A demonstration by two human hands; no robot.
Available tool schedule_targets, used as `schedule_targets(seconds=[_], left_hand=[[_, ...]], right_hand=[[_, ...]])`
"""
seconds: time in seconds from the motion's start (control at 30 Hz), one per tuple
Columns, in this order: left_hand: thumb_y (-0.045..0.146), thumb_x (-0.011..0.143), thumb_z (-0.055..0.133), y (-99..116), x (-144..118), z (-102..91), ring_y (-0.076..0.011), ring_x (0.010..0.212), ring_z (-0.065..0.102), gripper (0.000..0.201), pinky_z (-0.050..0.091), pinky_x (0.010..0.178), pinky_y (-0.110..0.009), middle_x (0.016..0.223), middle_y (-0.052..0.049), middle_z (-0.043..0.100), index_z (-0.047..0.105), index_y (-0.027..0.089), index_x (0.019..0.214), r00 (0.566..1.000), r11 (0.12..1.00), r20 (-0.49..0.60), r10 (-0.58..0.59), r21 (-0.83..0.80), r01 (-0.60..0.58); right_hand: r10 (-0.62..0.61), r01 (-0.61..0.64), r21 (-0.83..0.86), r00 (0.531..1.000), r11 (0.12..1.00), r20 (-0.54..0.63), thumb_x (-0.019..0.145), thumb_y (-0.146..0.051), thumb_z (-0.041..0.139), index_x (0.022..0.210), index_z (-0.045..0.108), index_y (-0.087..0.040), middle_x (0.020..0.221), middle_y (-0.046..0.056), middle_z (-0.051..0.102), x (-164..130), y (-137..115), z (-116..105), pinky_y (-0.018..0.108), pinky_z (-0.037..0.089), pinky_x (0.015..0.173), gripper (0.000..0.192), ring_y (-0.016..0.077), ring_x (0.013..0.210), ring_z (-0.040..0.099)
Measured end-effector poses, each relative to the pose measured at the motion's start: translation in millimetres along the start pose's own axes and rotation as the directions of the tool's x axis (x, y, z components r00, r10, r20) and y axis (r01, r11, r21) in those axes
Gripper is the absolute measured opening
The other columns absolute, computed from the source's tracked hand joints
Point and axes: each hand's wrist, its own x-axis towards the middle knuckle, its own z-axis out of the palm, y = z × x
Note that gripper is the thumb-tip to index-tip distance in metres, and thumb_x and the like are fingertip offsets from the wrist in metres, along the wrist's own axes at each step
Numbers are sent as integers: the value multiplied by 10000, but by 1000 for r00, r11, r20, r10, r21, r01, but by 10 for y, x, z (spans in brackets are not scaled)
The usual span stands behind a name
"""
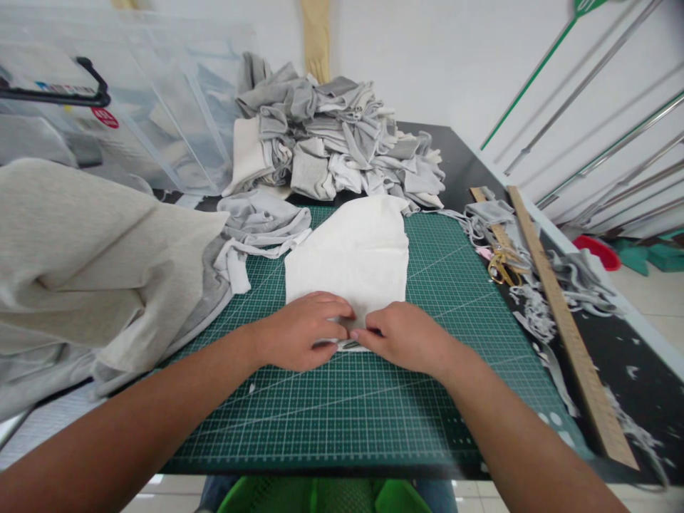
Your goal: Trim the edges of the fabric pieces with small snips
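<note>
A white piece of fabric (355, 249) lies on the green cutting mat (320, 420), its near edge turned up in a narrow fold. My left hand (310, 329) pinches that edge on its left part, fingers curled over the cloth. Close beside it, my right hand (400, 335) grips the same edge with thumb and bent fingers. The two thumbs nearly meet at the fold. A little grey shows inside the fold under my fingers.
Grey cloth (96, 263) is heaped at left, before a clear plastic bin (176, 107). A pile of folded fabric pieces (331, 135) stands at the back. At right lie a wooden ruler (571, 328), gold-handled scissors (502, 267) and fabric scraps (537, 313).
</note>
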Motion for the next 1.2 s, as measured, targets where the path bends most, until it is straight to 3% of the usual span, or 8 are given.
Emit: schedule_targets(seconds=[0.6, 1.2], left_hand=[[160, 783, 569, 13, 16, -3, -214, 1039, 535, 168, 414, 975, -424, 1121, -77, 562, 645, 202, 927, 1000, 1000, -7, -12, -28, 12], [180, 823, 561, 6, 24, -5, -207, 1035, 524, 132, 407, 971, -419, 1109, -70, 561, 648, 201, 919, 1000, 999, -1, -9, -35, 9]], right_hand=[[-8, 8, -17, 1000, 1000, -8, 922, -530, 354, 772, 666, -209, 712, 36, 683, -15, -58, -23, 287, 228, 538, 472, 159, 644, 586], [-13, 14, 18, 999, 1000, -30, 837, -559, 522, 802, 659, -215, 708, 27, 679, -16, -37, -12, 282, 221, 533, 372, 163, 635, 578]])
